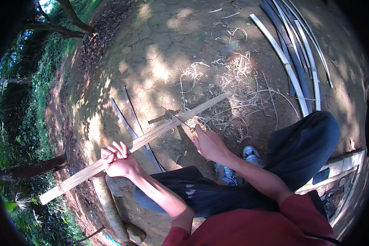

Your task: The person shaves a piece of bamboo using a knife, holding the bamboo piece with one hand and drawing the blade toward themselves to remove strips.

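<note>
A long, pale split bamboo strip slants across in front of me, its near end at the lower left and its far end up by the shavings. My left hand is closed around it left of the middle. In my right hand is a knife, gripped by its yellowish handle. The knife's thin blade lies against the strip's far half and points up and left. My right fingers wrap the handle and hide most of it.
Curly shavings litter the ground beyond my right hand. Several bamboo strips lie at the far right, and two thin strips lie beneath the work. A log and a stone are at the lower left. My shoes are below.
</note>
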A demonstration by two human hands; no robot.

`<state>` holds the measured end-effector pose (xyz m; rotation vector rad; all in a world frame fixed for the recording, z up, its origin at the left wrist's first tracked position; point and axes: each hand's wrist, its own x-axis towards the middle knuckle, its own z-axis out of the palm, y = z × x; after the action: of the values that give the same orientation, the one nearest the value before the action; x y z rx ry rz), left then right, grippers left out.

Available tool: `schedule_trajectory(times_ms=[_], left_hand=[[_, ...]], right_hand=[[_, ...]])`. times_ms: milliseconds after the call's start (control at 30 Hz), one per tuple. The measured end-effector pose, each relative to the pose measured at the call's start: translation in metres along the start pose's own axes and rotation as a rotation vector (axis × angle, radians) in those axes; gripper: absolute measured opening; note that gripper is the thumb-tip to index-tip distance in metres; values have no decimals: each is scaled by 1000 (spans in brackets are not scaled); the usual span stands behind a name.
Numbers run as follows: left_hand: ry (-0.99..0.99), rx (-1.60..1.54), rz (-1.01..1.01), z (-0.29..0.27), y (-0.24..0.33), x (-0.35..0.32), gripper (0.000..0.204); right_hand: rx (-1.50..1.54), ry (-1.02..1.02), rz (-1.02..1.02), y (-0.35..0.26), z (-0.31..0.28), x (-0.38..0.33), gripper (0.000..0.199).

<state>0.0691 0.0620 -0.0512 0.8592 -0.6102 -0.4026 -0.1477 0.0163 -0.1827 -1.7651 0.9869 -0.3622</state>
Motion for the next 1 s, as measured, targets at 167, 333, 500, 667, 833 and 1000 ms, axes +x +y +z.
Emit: schedule_trajectory(times_ms=[167,333,500,667,833,1000], left_hand=[[-31,-60,32,21,-9,-11,18],[-86,-96,48,21,-2,-14,15],[80,-75,41,-2,-4,-9,18],[76,-60,76,24,-6,-22,18],[63,-75,54,41,-1,-34,21],[50,-98,71,56,-2,-31,17]], right_hand=[[-65,33,38,-1,-11,-5,26],[-105,68,47,2,-8,-3,29],[-177,21,126,-3,2,3,29],[-213,43,133,-10,-6,-5,25],[-267,122,163,21,-23,7,19],[-204,88,83,-10,-22,-6,20]])
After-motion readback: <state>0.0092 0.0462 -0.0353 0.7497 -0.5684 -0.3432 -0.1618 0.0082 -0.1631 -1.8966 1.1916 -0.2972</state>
